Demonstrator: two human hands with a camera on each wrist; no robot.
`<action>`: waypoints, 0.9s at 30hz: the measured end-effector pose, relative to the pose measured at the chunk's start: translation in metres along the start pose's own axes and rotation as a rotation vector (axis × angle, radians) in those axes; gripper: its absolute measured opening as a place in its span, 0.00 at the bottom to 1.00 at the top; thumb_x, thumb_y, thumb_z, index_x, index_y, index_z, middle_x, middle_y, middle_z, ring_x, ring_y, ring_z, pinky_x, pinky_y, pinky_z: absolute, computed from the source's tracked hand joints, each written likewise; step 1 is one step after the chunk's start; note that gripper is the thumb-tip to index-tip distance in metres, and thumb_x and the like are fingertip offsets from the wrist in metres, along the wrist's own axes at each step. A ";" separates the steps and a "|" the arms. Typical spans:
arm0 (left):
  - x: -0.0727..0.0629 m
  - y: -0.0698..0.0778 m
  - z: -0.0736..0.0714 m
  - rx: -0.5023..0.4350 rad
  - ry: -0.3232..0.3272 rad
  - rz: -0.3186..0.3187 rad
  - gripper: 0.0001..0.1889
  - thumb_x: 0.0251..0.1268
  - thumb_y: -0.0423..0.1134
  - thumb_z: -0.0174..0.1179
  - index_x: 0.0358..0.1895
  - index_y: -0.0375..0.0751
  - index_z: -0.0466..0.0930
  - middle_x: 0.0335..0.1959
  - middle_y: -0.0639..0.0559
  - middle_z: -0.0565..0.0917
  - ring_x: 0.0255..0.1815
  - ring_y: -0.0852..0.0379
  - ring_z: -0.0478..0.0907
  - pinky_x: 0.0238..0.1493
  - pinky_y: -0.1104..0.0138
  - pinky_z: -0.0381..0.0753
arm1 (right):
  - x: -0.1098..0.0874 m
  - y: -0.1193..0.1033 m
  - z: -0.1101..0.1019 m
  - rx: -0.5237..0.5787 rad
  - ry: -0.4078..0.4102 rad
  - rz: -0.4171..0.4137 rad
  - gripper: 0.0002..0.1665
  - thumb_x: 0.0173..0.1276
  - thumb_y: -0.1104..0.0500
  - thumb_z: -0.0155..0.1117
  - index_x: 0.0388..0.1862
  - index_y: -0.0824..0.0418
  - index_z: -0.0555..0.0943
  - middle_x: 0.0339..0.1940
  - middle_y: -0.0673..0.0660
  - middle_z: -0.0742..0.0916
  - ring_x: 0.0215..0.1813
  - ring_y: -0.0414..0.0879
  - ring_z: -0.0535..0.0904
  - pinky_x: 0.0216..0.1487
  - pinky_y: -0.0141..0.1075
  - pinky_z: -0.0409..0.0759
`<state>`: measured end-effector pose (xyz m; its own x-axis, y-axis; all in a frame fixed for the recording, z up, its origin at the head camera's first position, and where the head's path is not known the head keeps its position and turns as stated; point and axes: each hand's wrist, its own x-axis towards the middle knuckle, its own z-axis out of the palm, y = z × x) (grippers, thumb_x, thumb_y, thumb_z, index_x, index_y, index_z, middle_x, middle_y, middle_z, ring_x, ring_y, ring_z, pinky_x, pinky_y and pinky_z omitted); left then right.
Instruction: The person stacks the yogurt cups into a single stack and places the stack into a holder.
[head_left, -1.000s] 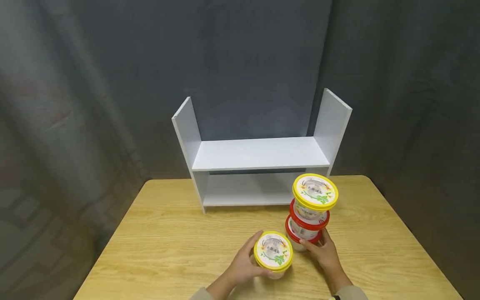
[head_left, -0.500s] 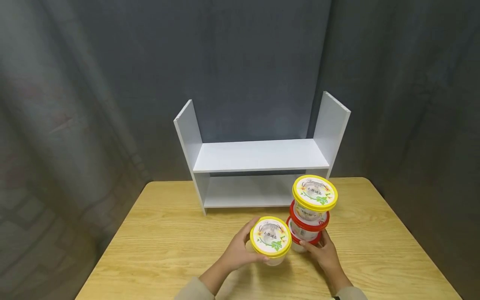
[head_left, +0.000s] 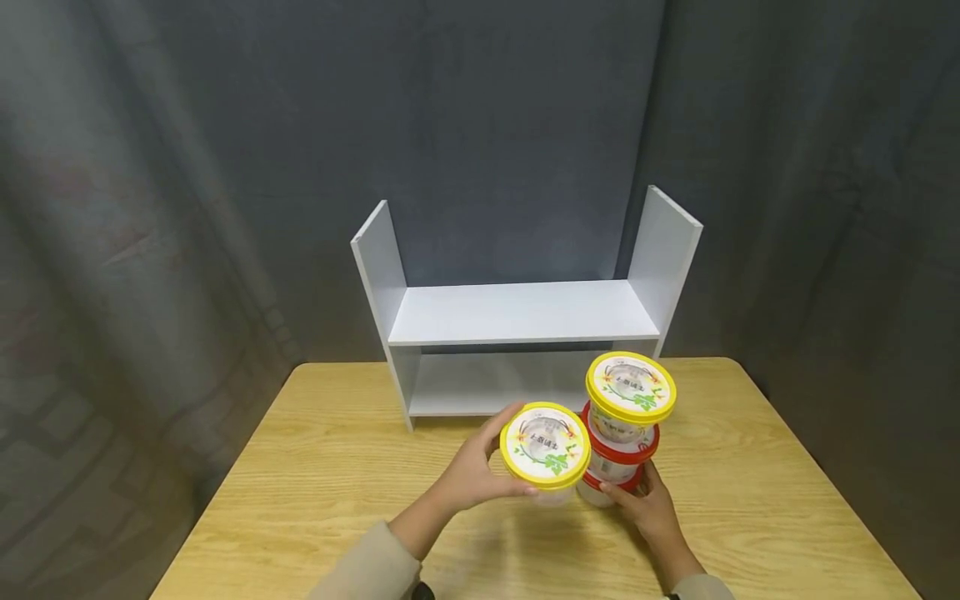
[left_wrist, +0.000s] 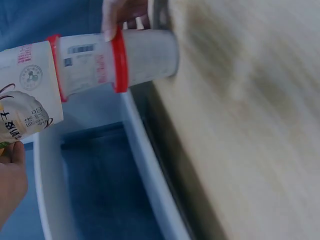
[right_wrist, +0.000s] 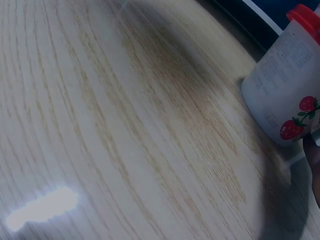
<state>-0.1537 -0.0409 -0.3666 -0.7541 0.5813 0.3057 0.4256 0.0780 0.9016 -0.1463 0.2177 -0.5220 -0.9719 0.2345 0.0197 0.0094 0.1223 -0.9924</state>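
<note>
Basically, we're looking fwd & down at a pale wood-grain table [head_left: 322, 475], w/ a person's two bare hands at work on round white plastic tubs. Our L hand [head_left: 468, 471] has fingers & thumb curled round a yellow-lidded white tub w/ floral print [head_left: 545, 446], spread approx. the tub's width. That tub is upright, or nearly so, up off the tabletop, just L of a 3-tub stack; we can't tell if it touches the stack. Our R hand [head_left: 651, 507] grips the stack low down, fingers & thumb bent round the bottom red-lidded white tub [head_left: 594, 497], thumb at its red rim. That bottom tub stands on the table, & the R wrist view shows red strawberries [right_wrist: 297, 117] printed on its side. On it sits a 2nd red-lidded white tub [head_left: 622, 454], & on top of that a second yellow-lidded tub [head_left: 631, 386], lid face up. Behind the tubs, toward the table's far edge, is a white two-tier shelf unit w/ tall side panels [head_left: 517, 312]; the stack hides part of its lower R corner. Dark grey fabric curtains [head_left: 510, 150] hang round the back & sides. Beige sleeves [head_left: 375, 562] cover both forearms at the bottom edge.
</note>
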 end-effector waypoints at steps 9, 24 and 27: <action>0.014 0.024 -0.011 -0.002 -0.032 0.053 0.47 0.35 0.23 0.67 0.64 0.32 0.50 0.63 0.43 0.57 0.62 0.54 0.56 0.59 0.60 0.57 | -0.001 0.000 0.001 -0.022 0.016 -0.025 0.42 0.50 0.63 0.66 0.61 0.60 0.55 0.52 0.55 0.69 0.47 0.30 0.65 0.44 0.21 0.67; 0.046 0.046 -0.028 -0.030 -0.073 0.167 0.48 0.38 0.31 0.69 0.64 0.32 0.48 0.64 0.42 0.55 0.63 0.54 0.54 0.61 0.57 0.52 | -0.001 -0.001 0.000 0.013 0.011 -0.016 0.42 0.50 0.64 0.66 0.61 0.60 0.56 0.50 0.49 0.69 0.47 0.29 0.66 0.43 0.22 0.68; 0.056 0.041 -0.029 -0.027 -0.073 0.187 0.50 0.38 0.43 0.70 0.65 0.36 0.49 0.65 0.46 0.55 0.63 0.57 0.54 0.60 0.58 0.53 | -0.001 0.000 0.000 0.014 0.001 -0.015 0.42 0.50 0.63 0.66 0.62 0.61 0.55 0.52 0.54 0.69 0.47 0.29 0.66 0.43 0.22 0.68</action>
<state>-0.1934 -0.0288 -0.3032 -0.6247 0.6406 0.4466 0.5408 -0.0577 0.8392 -0.1454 0.2177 -0.5220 -0.9717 0.2335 0.0347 -0.0084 0.1128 -0.9936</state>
